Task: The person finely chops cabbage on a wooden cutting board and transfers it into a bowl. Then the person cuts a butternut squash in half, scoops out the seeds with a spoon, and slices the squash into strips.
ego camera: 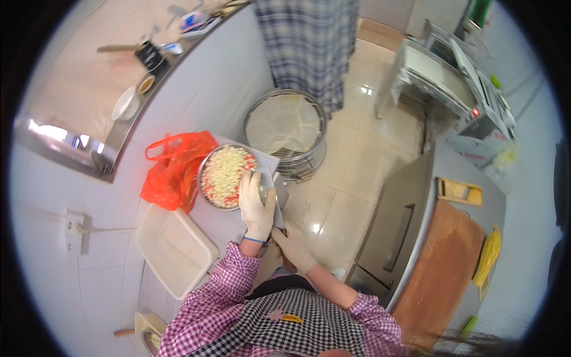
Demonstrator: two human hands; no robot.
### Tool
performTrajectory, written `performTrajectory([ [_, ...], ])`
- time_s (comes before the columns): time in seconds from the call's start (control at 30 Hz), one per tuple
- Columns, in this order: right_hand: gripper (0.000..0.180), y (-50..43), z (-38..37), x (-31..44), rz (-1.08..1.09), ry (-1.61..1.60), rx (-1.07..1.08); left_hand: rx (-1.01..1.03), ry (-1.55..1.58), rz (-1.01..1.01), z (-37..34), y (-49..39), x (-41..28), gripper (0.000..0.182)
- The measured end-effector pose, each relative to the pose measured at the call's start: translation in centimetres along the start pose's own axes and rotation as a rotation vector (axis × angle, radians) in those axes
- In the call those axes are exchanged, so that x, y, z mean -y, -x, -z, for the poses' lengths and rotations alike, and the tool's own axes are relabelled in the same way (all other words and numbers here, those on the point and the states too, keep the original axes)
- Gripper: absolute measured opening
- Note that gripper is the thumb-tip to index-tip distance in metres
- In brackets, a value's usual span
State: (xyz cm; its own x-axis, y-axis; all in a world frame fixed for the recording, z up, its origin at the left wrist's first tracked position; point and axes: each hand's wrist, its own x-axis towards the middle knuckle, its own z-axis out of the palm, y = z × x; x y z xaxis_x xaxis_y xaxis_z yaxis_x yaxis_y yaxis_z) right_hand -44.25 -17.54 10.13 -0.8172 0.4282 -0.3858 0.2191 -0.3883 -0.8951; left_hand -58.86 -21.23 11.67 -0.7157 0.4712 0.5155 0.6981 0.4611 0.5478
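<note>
My right hand [295, 247], in a pale glove, grips the brown wooden handle [287, 261] of a broad-bladed knife, likely a cleaver. Its flat metal blade [277, 209] points away from me beside a round metal bowl [200, 189]. Small pale-yellow diced pieces [225, 172] fill the bowl, with red and whitish bits showing around them. Over the bowl's right edge lies my gloved left hand [255, 205], against the blade, its thumb spread from the fingers. Something small and pale shows between thumb and fingers; whether it is held is unclear.
A red plastic bag [176, 172] and a white plastic tub [176, 250] sit left of the bowl. Beyond stands a round metal drum [290, 163] with a cloth on top, near a plaid curtain [308, 44]. At right, a counter bears a wooden board [439, 272] and a grater-like slicer [459, 191].
</note>
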Motion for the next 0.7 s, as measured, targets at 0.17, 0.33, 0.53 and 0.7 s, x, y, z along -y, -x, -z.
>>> performTrajectory([
  [0.17, 0.024, -5.9, -5.0, 1.2, -0.214, -0.046, 0.122, 0.027, -0.145, 0.107, 0.7, -4.2, 9.9, 0.059],
  [0.33, 0.023, -5.2, -3.0, 0.3, -0.294, 0.038, 0.103, 0.114, -0.389, 0.101, -1.2, -5.9, 16.0, 0.060],
  [0.53, 0.026, 0.9, 3.6, -1.3, -0.176, -0.041, -0.173, 0.156, -0.555, 0.140, -3.2, -4.8, 20.0, 0.069],
  [0.7, 0.036, 6.5, 9.2, -2.5, -0.157, 0.042, -0.418, 0.106, -0.646, -0.250, -1.7, -6.2, 17.8, 0.060],
])
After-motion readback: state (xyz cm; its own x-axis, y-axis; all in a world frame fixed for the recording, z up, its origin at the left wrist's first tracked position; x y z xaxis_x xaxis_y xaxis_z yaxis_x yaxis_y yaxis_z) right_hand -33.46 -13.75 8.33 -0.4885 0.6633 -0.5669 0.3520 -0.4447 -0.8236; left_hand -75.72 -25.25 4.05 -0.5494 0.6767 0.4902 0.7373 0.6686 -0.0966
